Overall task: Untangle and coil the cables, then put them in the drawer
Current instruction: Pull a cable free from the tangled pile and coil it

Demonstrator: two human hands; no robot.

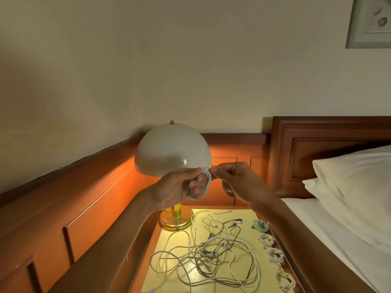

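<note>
Above the far edge of the bench [249, 213], just in front of the dome lamp [172, 149], holding a small white cable coil [206, 182] in the left grip [179, 187], thumb and fingers curling round the loops. Pinching the coil's loose end at its top with the right grip [239, 182], thumb and forefinger closing narrowly on it, the other fingers curling loosely beneath. Keeping the coil on edge, long axis running roughly up and down, with the loose end pointing toward the right grip. Judging from that, probably wrapping or tucking the end round the loops with the right while steadying with the left. Working with both grips just beside each other, about equally near the coil, the left one carrying it.

Leaving a tangle of white and dark cables [211, 254] sprawling over the middle of the bench and toward its near edge, well below both grips. Lining up four finished bundles along the right edge: a green coil [259, 226] farthest back, then three white coils [275, 255] running toward the near right corner.

Showing no drawer anywhere. Hiding the connector, if any, inside the right fingertips, and part of the held coil behind the left fingers. Cutting off the near edge of the bench at the bottom of the view. Making the number of separate cables in the tangle impossible to count.
</note>
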